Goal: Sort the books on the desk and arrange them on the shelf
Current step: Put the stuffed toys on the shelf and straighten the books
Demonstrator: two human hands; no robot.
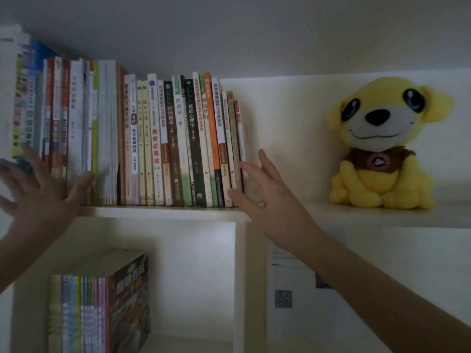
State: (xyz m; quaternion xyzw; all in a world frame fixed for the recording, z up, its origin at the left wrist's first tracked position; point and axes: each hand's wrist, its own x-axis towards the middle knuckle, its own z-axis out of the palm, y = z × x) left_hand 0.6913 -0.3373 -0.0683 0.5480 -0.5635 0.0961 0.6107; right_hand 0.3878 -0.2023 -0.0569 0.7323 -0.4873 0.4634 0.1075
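We see the row of books [165, 138] standing upright on the shelf [163, 212], across the upper left of the frame. The left hand [38, 192], blurred at the left edge, is spread wide over the spines. The right hand [262, 192] lies flat against the row's right end, fingers straight, gripping nothing.

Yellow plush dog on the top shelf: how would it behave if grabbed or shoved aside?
The plush dog looks soft and stuffed, so probably light and squashy, not fragile. Its big head over a smaller seated body suggests it may topple if pushed high. Fuzzy fabric on the shelf board likely drags, not slides.
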